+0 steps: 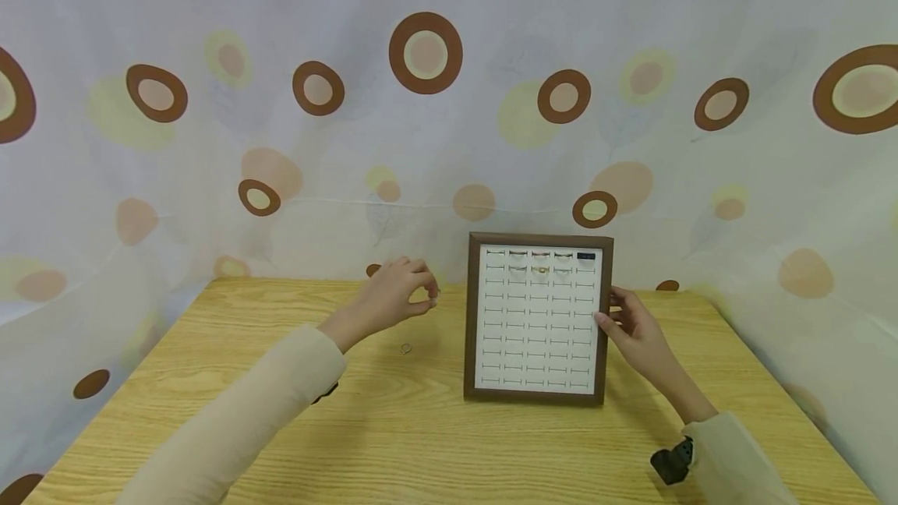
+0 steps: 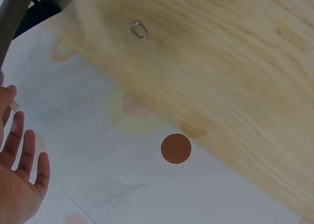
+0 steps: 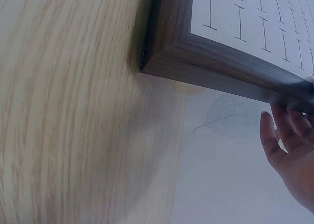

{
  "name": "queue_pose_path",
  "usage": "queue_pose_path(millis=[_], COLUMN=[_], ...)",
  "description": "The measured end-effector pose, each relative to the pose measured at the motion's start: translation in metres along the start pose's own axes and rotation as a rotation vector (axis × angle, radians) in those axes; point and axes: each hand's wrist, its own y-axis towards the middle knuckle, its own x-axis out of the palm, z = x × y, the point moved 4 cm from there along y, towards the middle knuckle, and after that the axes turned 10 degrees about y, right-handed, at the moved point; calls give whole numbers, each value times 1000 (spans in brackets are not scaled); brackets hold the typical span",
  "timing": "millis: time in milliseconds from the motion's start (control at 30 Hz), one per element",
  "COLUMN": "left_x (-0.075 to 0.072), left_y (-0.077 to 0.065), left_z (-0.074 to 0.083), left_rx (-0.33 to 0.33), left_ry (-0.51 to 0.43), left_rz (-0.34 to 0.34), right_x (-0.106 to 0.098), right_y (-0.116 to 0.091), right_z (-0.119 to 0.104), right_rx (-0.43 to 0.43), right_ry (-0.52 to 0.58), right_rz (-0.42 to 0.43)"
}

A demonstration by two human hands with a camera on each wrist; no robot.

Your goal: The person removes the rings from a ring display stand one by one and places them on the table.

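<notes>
Table [image 1: 435, 443]: light yellowish wood, streaky grain, fills lower half of head view, far edge roughly mid-frame, sides widening toward the bottom corners. Display frame [image 1: 540, 240], brown border, white slotted panel, stands on it right of centre, bottom edge on the wood. One loose ring [image 1: 405, 348], silvery, lies on bare wood left of the frame, near picture centre. Left wrist view: same wood across upper right, ring upper left. Right wrist view: wood down left side, frame corner top centre.
</notes>
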Motion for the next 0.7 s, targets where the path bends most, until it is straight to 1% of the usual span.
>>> queue_pose_path(millis=[200, 367, 533, 700], left_x=[23, 42, 55, 66], left_y=[-20, -35, -44, -52], left_z=[-2, -3, 0, 6], left_rx=[-9, -22, -16, -9], left_ry=[18, 8, -10, -36], left_rz=[-25, -66, -74, -109], right_x=[-1, -1, -1, 0], right_y=[0, 0, 0, 0], right_z=[2, 5, 2, -3], right_rx=[-11, -5, -14, -22], right_ry=[0, -15, -17, 3], right_rz=[8, 8, 5, 1])
